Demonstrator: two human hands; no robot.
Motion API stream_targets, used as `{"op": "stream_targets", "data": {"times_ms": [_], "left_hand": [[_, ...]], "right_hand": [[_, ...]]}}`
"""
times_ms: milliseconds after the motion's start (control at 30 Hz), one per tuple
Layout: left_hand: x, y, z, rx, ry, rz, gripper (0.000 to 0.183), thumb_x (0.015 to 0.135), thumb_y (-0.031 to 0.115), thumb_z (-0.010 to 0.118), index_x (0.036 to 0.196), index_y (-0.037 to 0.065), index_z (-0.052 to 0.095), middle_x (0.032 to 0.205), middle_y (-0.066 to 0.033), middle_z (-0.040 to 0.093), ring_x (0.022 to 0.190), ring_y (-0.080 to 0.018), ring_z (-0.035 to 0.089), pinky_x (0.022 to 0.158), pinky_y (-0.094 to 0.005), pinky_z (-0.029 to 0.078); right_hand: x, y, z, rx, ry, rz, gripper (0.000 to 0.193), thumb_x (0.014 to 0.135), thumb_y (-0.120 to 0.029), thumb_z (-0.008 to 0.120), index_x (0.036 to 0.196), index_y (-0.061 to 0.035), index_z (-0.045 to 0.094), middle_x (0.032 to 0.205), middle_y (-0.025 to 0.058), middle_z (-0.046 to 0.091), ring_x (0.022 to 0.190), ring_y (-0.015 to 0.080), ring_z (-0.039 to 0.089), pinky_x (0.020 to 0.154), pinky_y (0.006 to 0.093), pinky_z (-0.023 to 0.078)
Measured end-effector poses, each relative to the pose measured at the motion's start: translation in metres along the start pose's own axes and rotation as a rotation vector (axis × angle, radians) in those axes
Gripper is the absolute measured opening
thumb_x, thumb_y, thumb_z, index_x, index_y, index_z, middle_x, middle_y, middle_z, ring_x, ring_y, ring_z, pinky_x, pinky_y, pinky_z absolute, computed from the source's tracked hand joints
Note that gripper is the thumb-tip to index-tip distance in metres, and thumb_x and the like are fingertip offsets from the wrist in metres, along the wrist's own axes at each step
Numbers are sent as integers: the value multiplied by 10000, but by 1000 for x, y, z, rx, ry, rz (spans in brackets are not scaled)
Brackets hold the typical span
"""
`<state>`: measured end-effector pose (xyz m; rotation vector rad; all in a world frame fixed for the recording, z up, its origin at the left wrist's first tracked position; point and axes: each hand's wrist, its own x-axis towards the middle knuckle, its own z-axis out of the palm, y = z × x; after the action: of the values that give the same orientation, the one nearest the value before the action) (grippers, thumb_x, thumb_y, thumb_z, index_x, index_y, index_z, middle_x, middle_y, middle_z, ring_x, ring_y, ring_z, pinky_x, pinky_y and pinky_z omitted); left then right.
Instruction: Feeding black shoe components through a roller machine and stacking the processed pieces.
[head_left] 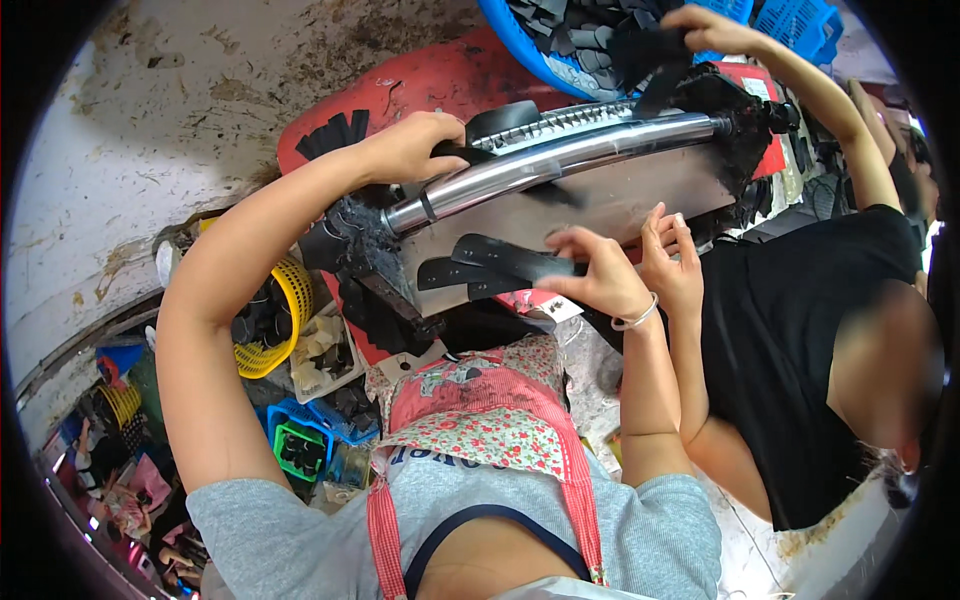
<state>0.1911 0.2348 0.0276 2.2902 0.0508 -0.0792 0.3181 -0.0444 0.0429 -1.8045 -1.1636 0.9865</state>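
A machine with a shiny metal roller stands in front of me, a sloping metal plate on its near side. At the roller's left end my left hand is closed on a dark flat strip, partly hidden by the fingers. Over the plate, my right hand has thumb and fingers around the ends of several black flat strips with rounded tips and small holes. Another dark piece, blurred, is on the plate just below the roller.
On the right, a co-worker in black has one hand with black pieces by a blue basket and another hand beside mine. More black strips lie on the red surface. A yellow basket stands lower left.
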Motion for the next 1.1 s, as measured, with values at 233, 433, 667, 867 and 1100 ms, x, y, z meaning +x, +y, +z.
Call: {"op": "stream_targets", "data": {"times_ms": [233,433,667,867,1100], "left_hand": [[4,6,-5,-2,224,-98,79,752,23,511,822,-5,489,766,-128,491,744,-232,529,675,-339,429],[9,3,3,50,-70,8,128,827,91,509,877,-6,574,859,-156,519,847,-311,536,745,-371,436],[12,5,-6,-7,293,-99,66,779,33,541,794,18,478,740,-112,446,737,-267,516,660,-320,417],[2,1,1,-15,-81,-31,150,819,147,534,868,6,549,866,-156,505,823,-297,523,744,-366,429],[13,-4,-9,25,292,-89,197,776,34,516,961,49,450,780,-152,527,749,-271,555,645,-345,438]], "right_hand": [[7,-9,-4,-95,-63,160,284,725,-219,688,763,53,617,654,196,577,573,270,577,563,345,442],[17,1,2,-59,37,270,353,791,-286,653,706,53,599,546,164,503,492,143,488,491,322,397],[-8,19,2,253,213,247,191,783,-157,666,790,25,606,612,17,578,544,46,479,496,223,397],[-3,12,15,396,345,378,192,798,-131,661,878,31,596,638,17,588,592,30,509,529,181,413],[5,4,21,276,326,168,221,774,5,647,977,32,564,791,53,624,725,82,586,658,205,477]]}}
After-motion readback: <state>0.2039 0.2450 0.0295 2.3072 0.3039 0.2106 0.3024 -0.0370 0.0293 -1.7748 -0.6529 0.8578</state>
